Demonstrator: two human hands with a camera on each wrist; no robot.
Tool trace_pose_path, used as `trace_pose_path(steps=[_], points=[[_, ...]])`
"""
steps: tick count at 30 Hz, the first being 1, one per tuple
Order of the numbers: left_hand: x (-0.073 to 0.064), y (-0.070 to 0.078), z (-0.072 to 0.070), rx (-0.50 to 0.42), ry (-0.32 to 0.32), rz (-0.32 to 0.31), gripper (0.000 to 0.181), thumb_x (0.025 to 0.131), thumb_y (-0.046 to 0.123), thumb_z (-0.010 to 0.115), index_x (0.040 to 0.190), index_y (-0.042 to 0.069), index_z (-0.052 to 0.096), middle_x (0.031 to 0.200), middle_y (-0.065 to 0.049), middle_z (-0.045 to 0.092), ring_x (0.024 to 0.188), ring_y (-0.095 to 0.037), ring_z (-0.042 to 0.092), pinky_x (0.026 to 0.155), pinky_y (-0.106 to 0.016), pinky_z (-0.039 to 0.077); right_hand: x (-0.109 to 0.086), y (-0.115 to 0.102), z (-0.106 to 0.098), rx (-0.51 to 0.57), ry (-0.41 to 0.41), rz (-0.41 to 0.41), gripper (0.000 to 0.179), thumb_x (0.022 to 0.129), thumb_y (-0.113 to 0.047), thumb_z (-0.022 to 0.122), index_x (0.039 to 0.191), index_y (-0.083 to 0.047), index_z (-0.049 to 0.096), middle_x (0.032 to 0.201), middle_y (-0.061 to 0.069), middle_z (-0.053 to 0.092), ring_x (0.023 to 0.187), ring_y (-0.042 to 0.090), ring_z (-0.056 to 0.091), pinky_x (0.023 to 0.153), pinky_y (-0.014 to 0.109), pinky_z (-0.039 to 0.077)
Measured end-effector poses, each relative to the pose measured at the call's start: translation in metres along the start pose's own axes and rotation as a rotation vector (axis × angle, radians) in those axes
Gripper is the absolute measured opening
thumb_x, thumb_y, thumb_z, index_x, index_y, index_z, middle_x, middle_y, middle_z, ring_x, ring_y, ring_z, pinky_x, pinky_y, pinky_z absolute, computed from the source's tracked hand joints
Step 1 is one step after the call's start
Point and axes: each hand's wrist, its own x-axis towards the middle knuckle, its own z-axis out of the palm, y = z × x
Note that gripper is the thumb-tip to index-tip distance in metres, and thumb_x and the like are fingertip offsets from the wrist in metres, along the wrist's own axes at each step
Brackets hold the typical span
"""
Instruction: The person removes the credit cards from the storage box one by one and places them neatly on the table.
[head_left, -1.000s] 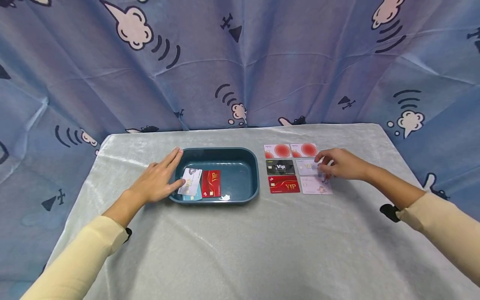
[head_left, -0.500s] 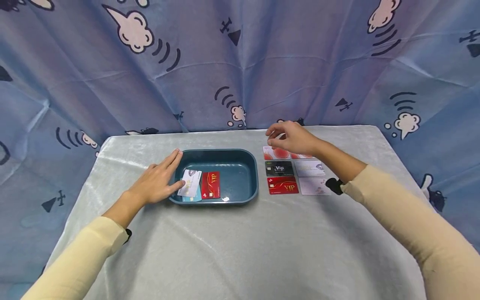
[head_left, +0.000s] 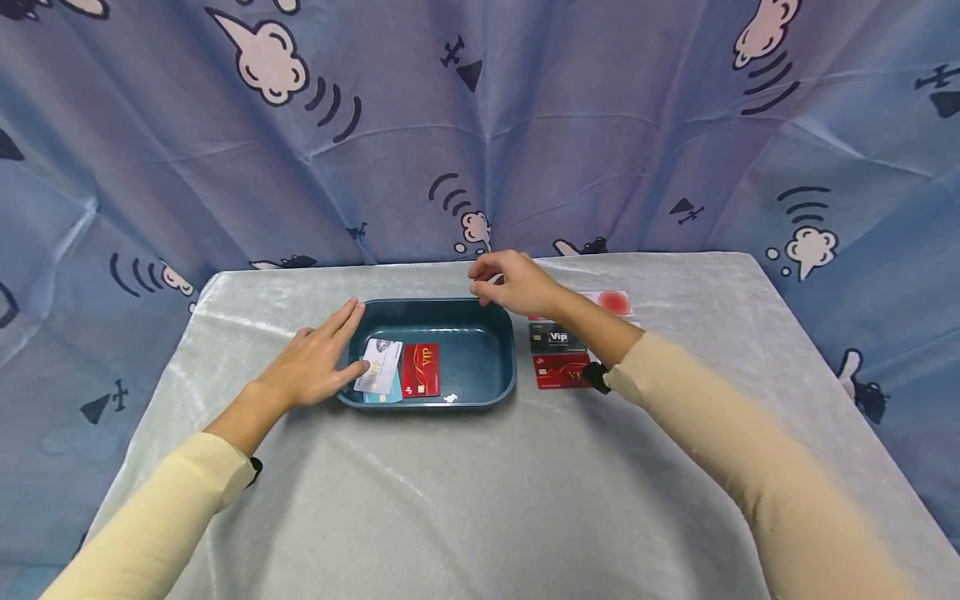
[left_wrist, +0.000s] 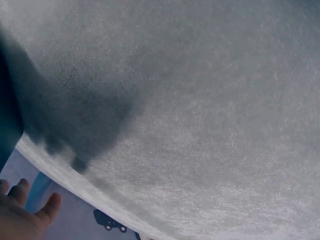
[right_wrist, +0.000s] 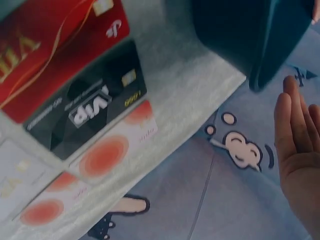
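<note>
My left hand rests along the left rim of a dark teal tray, its fingers straight and the thumb over the near-left rim. Inside the tray lie a white VIP card, a light blue card partly under it, and a red VIP card. Above the tray's far right corner is my right hand, fingers loosely bent with no card visible in them. Rows of cards lie right of the tray: a black Vip card, a red VIP card, and white cards with red circles.
A pale velvety cloth covers the table. Behind its far edge hangs a blue curtain with cartoon clouds. My right forearm covers part of the card rows in the head view; a white card there shows in the right wrist view.
My right hand has left the white card in the right column and moved left, past the red-circle cards, to the tray's far right corner. The left hand stays put.
</note>
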Motion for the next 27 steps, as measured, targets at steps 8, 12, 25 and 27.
trace_pose_path(steps=[8,12,25,27], points=[[-0.001,0.0,-0.001,0.0,-0.001,0.0,0.087,0.098,0.046,0.054,0.16,0.007,0.007,0.167,-0.013,0.007,0.148,-0.034,0.024,0.106,-0.068,0.028,0.016,-0.004,0.021,-0.061,-0.184,0.007,0.029,0.098,-0.011,0.062,0.121,0.007,0.064,0.105,0.017,0.07,0.089,0.034,0.071,0.086,0.037,0.054],[-0.002,-0.001,-0.001,-0.003,-0.006,0.001,0.088,0.098,0.047,0.054,0.161,0.007,0.007,0.167,-0.013,0.006,0.149,-0.034,0.023,0.106,-0.068,0.028,0.023,-0.007,0.031,-0.098,-0.252,0.022,0.031,0.098,-0.011,0.061,0.122,0.008,0.064,0.102,0.018,0.071,0.087,0.028,0.069,0.086,0.035,0.053],[-0.001,-0.001,0.0,-0.013,0.003,0.009,0.088,0.099,0.048,0.053,0.161,0.009,0.005,0.167,-0.011,0.005,0.149,-0.034,0.023,0.106,-0.069,0.028,0.036,-0.013,0.051,-0.216,-0.401,0.11,0.04,0.097,-0.018,0.063,0.13,0.005,0.06,0.121,0.017,0.065,0.105,0.025,0.062,0.096,0.033,0.049],[-0.001,-0.001,-0.001,-0.013,0.001,0.009,0.088,0.099,0.047,0.054,0.161,0.009,0.005,0.167,-0.012,0.005,0.149,-0.034,0.024,0.106,-0.069,0.028,0.037,-0.014,0.053,-0.212,-0.414,0.116,0.041,0.097,-0.019,0.063,0.131,0.005,0.06,0.122,0.017,0.064,0.106,0.025,0.061,0.097,0.033,0.049]])
